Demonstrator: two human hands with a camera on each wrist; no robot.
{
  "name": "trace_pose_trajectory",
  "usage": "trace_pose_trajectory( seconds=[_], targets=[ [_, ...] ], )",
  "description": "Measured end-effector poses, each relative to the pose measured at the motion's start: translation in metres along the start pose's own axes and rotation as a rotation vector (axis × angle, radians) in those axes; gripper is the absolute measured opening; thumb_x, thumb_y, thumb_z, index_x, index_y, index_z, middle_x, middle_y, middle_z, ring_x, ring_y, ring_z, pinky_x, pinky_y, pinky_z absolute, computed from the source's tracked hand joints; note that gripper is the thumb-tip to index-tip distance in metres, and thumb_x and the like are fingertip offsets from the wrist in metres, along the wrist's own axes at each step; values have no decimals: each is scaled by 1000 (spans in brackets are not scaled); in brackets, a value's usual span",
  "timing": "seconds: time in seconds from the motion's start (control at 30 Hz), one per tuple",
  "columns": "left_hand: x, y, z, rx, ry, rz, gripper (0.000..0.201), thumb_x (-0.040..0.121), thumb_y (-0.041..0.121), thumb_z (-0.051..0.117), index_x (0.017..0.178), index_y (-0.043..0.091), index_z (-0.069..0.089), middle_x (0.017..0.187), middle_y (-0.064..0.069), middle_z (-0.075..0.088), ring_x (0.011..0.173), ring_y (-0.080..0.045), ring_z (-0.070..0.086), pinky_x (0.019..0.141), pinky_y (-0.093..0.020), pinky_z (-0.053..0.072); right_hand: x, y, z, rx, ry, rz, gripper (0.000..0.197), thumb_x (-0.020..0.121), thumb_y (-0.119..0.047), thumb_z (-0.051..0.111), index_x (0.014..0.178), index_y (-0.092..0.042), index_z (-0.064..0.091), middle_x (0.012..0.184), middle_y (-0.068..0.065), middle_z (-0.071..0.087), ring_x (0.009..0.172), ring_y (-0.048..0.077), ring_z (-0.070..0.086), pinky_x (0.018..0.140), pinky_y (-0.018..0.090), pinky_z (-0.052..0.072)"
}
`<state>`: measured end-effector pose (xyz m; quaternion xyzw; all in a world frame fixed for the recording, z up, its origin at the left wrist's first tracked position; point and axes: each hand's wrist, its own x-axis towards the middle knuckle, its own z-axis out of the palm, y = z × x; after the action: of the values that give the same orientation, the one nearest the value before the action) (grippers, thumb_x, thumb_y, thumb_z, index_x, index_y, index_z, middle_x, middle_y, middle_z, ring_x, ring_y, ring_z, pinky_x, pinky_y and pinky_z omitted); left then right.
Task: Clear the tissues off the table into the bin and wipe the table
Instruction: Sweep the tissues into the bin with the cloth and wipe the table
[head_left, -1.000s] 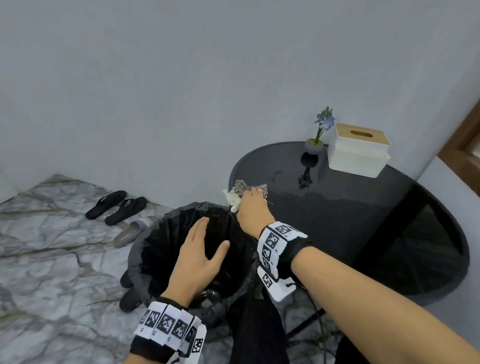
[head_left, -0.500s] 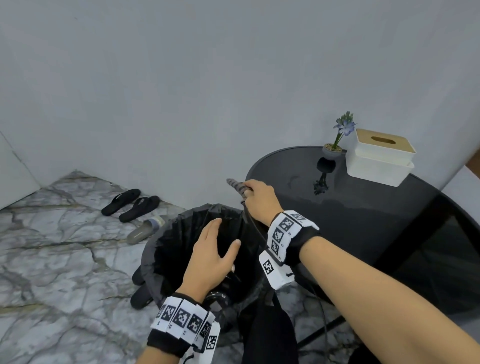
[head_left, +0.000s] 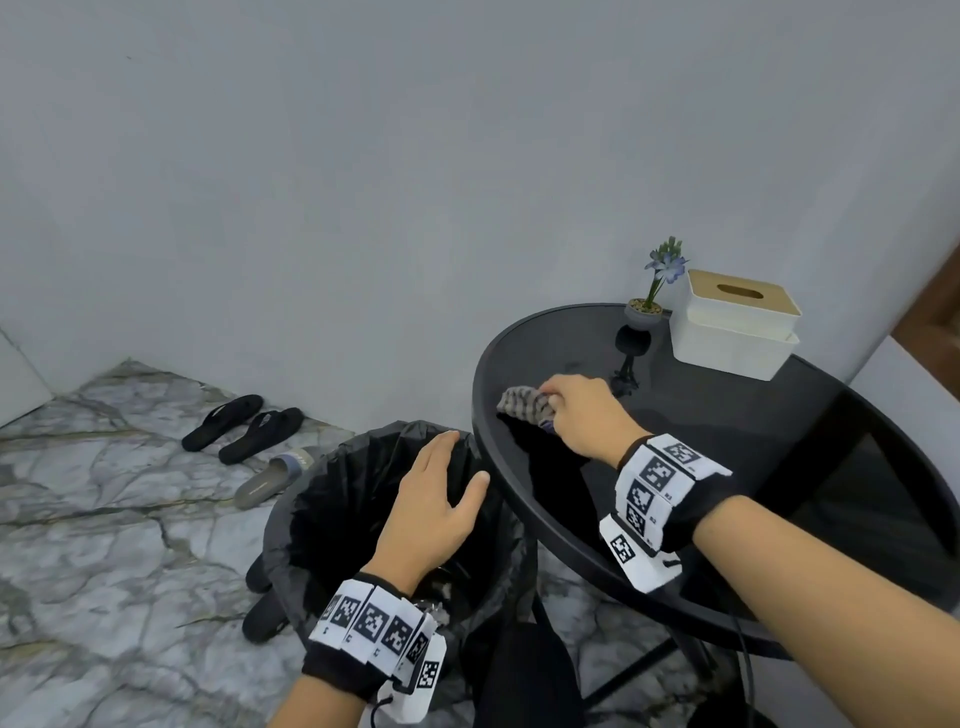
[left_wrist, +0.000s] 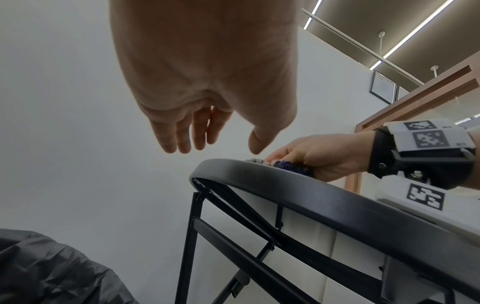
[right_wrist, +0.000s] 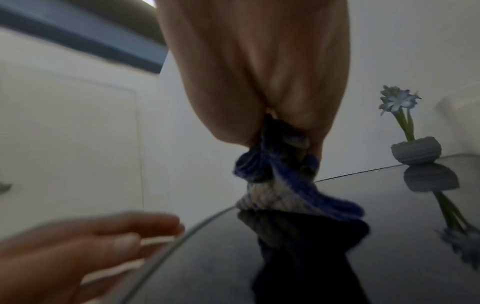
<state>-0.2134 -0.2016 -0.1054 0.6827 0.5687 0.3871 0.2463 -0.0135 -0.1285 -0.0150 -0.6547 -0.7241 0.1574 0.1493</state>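
Back from the bin (head_left: 363, 499) rim onto the surface (head_left: 727, 467), the right hand (head_left: 587, 415) curls its fingers around the cloth (head_left: 524, 405) to start wiping, while the left hand (head_left: 436, 514) hovers loosely spread and empty above the bin.

Bare forearms, no sleeves; both wrists w/ black bands (head_left: 685, 512) carrying white blocks of b/w square-code tags (head_left: 371, 621).

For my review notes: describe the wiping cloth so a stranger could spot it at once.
On the round black table, near its left edge beside the bin, the right hand grips a crumpled cloth. It alone is striped grey fabric with a blue border.
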Motion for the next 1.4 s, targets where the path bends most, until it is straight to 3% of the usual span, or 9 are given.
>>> trace_pose_trajectory(
  seconds=[0.13, 0.23, 0.43, 0.67, 0.83, 1.03, 1.2, 1.3, 1.4],
  targets=[
    [4, 6, 6, 3, -5, 44, 62, 94, 45, 54, 148, 20, 36, 151, 5, 40, 140, -8, 34, 109, -19, 24, -11, -6, 6, -133, -180, -26, 32, 99, -20, 40, 121, -2, 54, 122, 21, 58, 115, 38, 54, 88, 35, 41],
    [4, 6, 10, -3, -11, 70, 61, 94, 44, 54, 148, 19, 38, 150, 7, 43, 138, -6, 36, 112, -22, 28, -13, -12, 11, -184, -282, -36, 44, 99, -28, 42, 133, 0, 43, 142, 20, 42, 132, 34, 39, 103, 36, 33],
    [4, 4, 15, -1, 1, 80, 60, 94, 46, 52, 147, 21, 40, 150, 6, 46, 139, -7, 38, 114, -36, 35, -5, -32, 27, -210, -276, -91, 45, 98, -12, 40, 140, 3, 36, 149, 21, 34, 140, 35, 29, 114, 38, 23],
    [2, 10, 16, 21, 13, 47, 60, 93, 39, 58, 146, 14, 42, 148, -1, 48, 137, -13, 42, 113, -28, 32, -11, -39, 23, 16, -281, -75, 48, 94, -10, 39, 143, -14, 40, 143, 18, 43, 126, 36, 46, 103, 38, 41],
    [0, 14, 18, 9, 66, 64, 47, 94, 32, 57, 138, 16, 51, 137, 2, 57, 127, -9, 50, 106, -24, 37, -31, -5, 9, -73, -303, -60, 44, 92, -13, 38, 134, -15, 48, 133, 19, 50, 109, 37, 55, 86, 36, 48],
    [1, 33, 25, -8, 87, 93, 44, 95, 31, 55, 137, 17, 51, 139, 4, 55, 131, -10, 47, 110, -31, 37, -50, 40, -16, -140, -243, 35, 26, 94, -22, 41, 112, -7, 51, 124, 19, 54, 92, 30, 50, 76, 33, 41],
    [7, 39, 31, 90, -17, 79, 59, 96, 41, 52, 147, 14, 39, 156, 0, 35, 145, -12, 27, 116, -25, 20, -36, 50, -16, -128, -241, 29, 34, 93, -28, 46, 115, -2, 49, 128, 20, 49, 116, 34, 49, 87, 32, 37],
    [7, 38, 35, 134, -46, 82, 64, 97, 44, 49, 150, 13, 35, 160, 1, 26, 148, -11, 17, 117, -24, 13, -27, 49, -7, -145, -280, -11, 60, 95, -37, 42, 142, -2, 32, 153, 16, 27, 143, 32, 24, 113, 40, 26],
    [9, 35, 38, 139, -44, 79, 64, 97, 43, 49, 150, 11, 34, 161, 0, 23, 149, -12, 14, 117, -24, 11, -23, 42, 0, -157, -298, -47, 65, 99, -35, 36, 151, -3, 15, 162, 12, 8, 150, 28, 3, 120, 47, 14]
  ],
)
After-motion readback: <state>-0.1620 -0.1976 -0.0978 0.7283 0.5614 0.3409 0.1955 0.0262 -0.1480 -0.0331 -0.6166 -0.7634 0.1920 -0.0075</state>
